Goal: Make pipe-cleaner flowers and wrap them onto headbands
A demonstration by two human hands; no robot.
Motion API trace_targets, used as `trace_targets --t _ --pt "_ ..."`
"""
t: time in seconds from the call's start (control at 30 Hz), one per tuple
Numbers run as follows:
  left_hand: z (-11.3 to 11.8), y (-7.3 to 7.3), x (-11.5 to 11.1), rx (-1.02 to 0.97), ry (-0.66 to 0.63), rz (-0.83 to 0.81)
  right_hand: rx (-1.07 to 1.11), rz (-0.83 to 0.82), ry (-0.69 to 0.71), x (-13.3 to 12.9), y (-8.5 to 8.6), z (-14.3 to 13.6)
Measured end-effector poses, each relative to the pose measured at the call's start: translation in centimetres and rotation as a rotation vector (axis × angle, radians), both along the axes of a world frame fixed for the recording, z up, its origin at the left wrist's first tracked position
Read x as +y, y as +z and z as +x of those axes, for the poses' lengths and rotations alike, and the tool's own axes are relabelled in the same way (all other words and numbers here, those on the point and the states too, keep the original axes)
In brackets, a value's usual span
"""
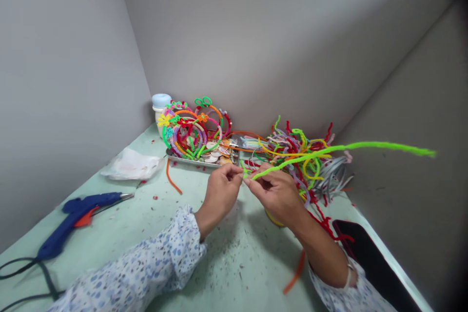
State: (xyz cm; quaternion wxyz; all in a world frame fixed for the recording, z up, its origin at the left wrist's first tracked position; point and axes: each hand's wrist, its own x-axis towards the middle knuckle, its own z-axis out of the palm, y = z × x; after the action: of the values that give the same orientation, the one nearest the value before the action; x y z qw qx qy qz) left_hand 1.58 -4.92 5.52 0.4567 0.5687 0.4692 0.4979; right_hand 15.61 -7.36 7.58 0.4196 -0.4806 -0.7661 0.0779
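A lime-green pipe cleaner stretches from my fingers far out to the right. Its short near end is bent into a small shape between my two hands. My left hand pinches that bent end from the left. Close beside it, my right hand grips the same pipe cleaner between thumb and fingers, with the long part passing over the hand. Both hands are held over the middle of the table, their fingertips nearly touching. The fingers partly hide the bent end.
Behind my hands, a metal tray holds flower-decorated pipe-cleaner hoops and round pieces. Tangled pipe cleaners lie right of it. A blue glue gun, a plastic bag, a white bottle and a phone are around the table.
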Motion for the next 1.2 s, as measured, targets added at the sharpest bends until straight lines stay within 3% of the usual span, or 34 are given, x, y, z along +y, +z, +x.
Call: trace_targets --t 0.23,0.43,0.77,0.93,1.2 --pt "0.1 -0.1 -0.5 0.294 -0.112 0.212 -0.18 0.036 0.0 -0.2 1.2 0.8" --pt "0.4 -0.4 -1.0 0.347 -0.257 0.212 -0.057 -0.126 -0.051 0.4 1.3 1.7" --pt "0.4 -0.3 -1.4 0.333 -0.252 0.305 0.183 -0.499 -0.061 2.3 -0.5 3.2" --pt "0.2 0.2 -1.6 0.255 -0.205 0.323 0.258 -0.594 -0.031 2.2 -0.3 3.0" --pt "0.2 -0.2 -1.6 0.154 -0.18 0.195 0.283 -0.662 0.005 2.1 -0.4 2.9"
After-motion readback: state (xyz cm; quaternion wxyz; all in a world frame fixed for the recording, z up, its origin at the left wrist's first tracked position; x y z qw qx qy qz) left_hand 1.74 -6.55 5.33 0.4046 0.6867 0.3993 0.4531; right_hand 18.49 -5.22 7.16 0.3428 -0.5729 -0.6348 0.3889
